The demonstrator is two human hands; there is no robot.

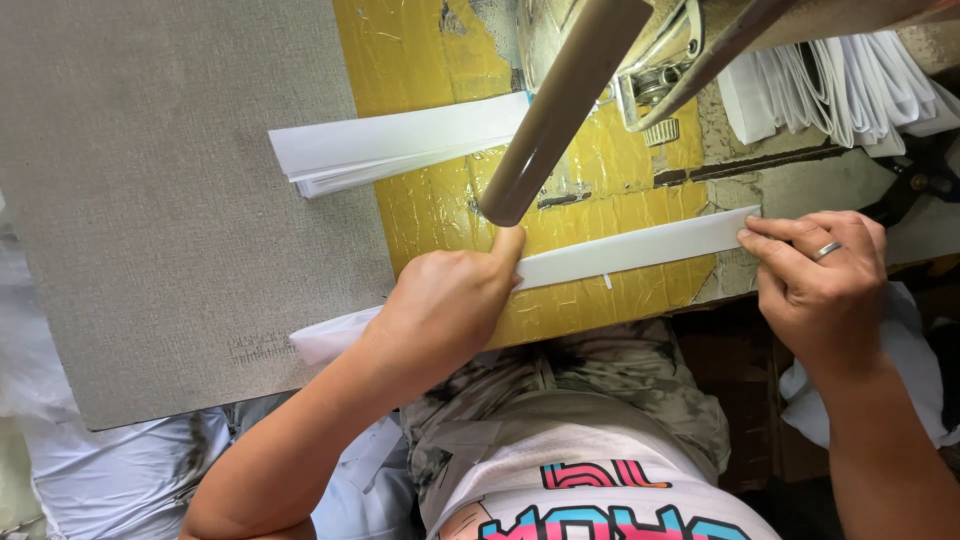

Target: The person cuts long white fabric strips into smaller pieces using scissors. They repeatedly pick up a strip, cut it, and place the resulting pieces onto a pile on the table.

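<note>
A long white strip [640, 248] was held flat on the yellow desk [420, 200], under the sewing machine [600, 70]. Its middle was pressed by the left hand [445, 305]; its end was pinched by the right hand [820, 275]. It was best kept straight and tight.

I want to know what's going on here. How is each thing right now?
White strip: flat on the yellow table, held at both ends.
Left hand: pressing the strip.
Right hand: pinching the strip's end.
Strip stack: lying flat, untouched.
Folded white cloth: piled at the back.
</note>
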